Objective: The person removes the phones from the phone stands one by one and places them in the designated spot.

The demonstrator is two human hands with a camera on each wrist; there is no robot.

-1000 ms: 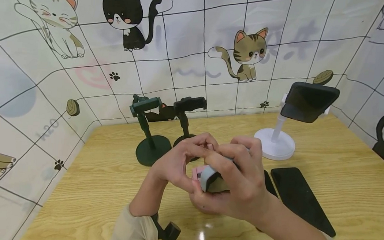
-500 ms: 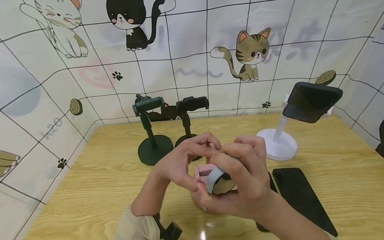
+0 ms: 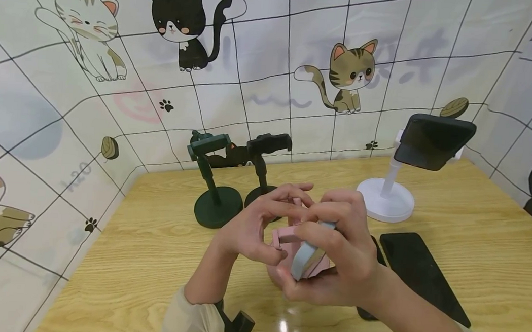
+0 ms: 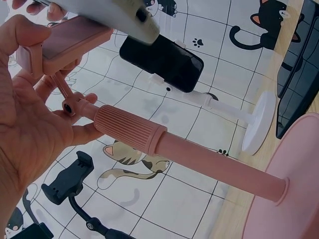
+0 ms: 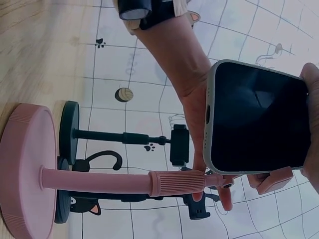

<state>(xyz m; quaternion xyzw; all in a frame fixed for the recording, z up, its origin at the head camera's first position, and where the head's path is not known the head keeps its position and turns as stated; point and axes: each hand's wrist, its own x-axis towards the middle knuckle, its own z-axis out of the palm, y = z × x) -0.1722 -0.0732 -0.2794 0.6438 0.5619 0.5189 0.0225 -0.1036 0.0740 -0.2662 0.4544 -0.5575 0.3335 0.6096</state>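
A pink phone stand (image 4: 214, 167) stands on the table, its round base (image 5: 27, 174) and ribbed collar plain in the wrist views. My left hand (image 3: 255, 226) holds the pink cradle (image 4: 75, 42) at its top, thumb at the cradle's end and fingers behind. A smartphone (image 5: 259, 119) with a pale frame and dark screen is gripped by its edges in my right hand (image 3: 345, 252). The phone is tilted and overlaps the cradle in the head view. My right fingers hide part of it there.
A dark green phone stand (image 3: 217, 209) and a black one (image 3: 260, 168) stand behind my hands. At the back right, a white stand (image 3: 385, 201) bears a black phone (image 3: 434, 143). A black phone (image 3: 424, 277) lies flat beside my right forearm, with another dark phone (image 3: 366, 313) partly hidden.
The phone in my right hand has tipped and shifted slightly right and down, showing more of the pink cradle. My left fingers have spread a little at the cradle.
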